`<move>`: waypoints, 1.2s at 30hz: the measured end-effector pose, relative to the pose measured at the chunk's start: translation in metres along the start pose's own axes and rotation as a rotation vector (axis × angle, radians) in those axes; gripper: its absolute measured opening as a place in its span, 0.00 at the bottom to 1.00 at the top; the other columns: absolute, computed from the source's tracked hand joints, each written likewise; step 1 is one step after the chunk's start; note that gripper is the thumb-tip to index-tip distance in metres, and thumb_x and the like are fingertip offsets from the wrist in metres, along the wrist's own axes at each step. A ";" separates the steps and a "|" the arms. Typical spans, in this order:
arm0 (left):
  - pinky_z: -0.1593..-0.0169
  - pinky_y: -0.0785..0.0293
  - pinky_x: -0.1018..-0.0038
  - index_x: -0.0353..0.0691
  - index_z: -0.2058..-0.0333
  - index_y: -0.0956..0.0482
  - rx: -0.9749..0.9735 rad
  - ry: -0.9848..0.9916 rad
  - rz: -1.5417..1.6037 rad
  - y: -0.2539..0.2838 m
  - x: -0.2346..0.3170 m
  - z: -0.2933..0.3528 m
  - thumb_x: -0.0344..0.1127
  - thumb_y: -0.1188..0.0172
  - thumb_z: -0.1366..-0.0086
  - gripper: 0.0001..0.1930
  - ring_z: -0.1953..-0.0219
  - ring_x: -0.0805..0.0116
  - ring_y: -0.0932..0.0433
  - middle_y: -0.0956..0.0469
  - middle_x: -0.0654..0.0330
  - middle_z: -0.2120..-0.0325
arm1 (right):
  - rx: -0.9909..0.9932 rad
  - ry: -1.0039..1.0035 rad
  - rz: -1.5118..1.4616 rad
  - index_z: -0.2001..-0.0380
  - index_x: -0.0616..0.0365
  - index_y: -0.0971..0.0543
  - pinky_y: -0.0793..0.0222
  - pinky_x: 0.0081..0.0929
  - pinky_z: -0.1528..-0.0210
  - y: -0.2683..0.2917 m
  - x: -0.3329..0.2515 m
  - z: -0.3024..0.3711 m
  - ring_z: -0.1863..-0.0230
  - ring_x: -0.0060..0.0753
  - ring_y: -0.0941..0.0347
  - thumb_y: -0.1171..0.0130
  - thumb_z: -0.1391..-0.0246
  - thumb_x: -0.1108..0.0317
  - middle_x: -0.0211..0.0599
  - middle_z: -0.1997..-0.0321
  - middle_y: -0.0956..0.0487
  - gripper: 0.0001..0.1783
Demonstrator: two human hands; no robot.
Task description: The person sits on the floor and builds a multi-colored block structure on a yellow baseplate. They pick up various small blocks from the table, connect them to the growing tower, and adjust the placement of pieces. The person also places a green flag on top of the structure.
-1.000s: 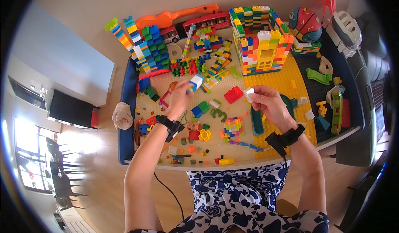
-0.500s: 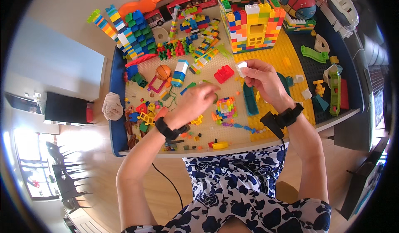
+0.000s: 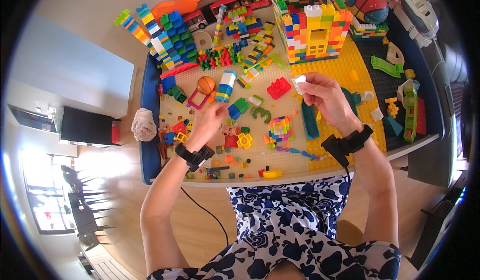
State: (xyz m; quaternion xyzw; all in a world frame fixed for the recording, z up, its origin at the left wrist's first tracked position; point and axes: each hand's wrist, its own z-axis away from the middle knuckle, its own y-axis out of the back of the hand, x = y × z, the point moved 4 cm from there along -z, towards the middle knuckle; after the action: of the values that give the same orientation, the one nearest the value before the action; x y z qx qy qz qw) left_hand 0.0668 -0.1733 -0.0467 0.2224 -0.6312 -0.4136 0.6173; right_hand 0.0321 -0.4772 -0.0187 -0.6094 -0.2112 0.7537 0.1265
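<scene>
White piece [image 3: 298, 83] is held in the right hand [image 3: 323, 95].

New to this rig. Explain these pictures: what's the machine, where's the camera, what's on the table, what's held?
No robot: these are a person's bare hands, seen from above by the left of two head-worn fisheye cameras, which bend straight edges. The right hand pinches a small white piece. The left hand is beside a blue-and-white brick stack; contact is unclear. The table also bears a red block, a small basketball and a brick building, among many loose toys.
</scene>
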 end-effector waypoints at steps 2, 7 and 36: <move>0.64 0.29 0.75 0.33 0.57 0.26 0.059 -0.006 -0.060 0.009 -0.009 -0.005 0.35 0.44 0.39 0.15 0.68 0.69 0.24 0.23 0.55 0.71 | -0.004 -0.015 0.017 0.63 0.61 0.25 0.37 0.13 0.71 0.000 0.001 0.000 0.75 0.17 0.33 0.46 0.45 0.71 0.28 0.72 0.26 0.08; 0.60 0.27 0.63 0.37 0.51 0.32 0.156 -0.057 -0.372 0.008 -0.002 -0.020 0.42 0.42 0.41 0.23 0.59 0.54 0.24 0.27 0.51 0.58 | -0.016 -0.022 0.042 0.63 0.62 0.25 0.37 0.13 0.71 -0.001 0.000 0.002 0.74 0.17 0.33 0.46 0.45 0.71 0.28 0.72 0.26 0.08; 0.51 0.26 0.72 0.29 0.48 0.34 -0.333 0.025 1.328 0.018 0.104 0.007 0.33 0.51 0.36 0.20 0.56 0.63 0.25 0.28 0.53 0.55 | -0.208 -0.102 -0.151 0.61 0.62 0.27 0.28 0.20 0.71 -0.017 -0.009 0.013 0.66 0.25 0.28 0.54 0.44 0.74 0.33 0.66 0.26 0.09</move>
State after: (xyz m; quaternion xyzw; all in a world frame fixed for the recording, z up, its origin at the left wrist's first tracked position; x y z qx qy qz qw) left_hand 0.0500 -0.2446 0.0302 -0.3051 -0.5546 -0.0364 0.7733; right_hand 0.0201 -0.4684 -0.0009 -0.5628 -0.3396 0.7459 0.1078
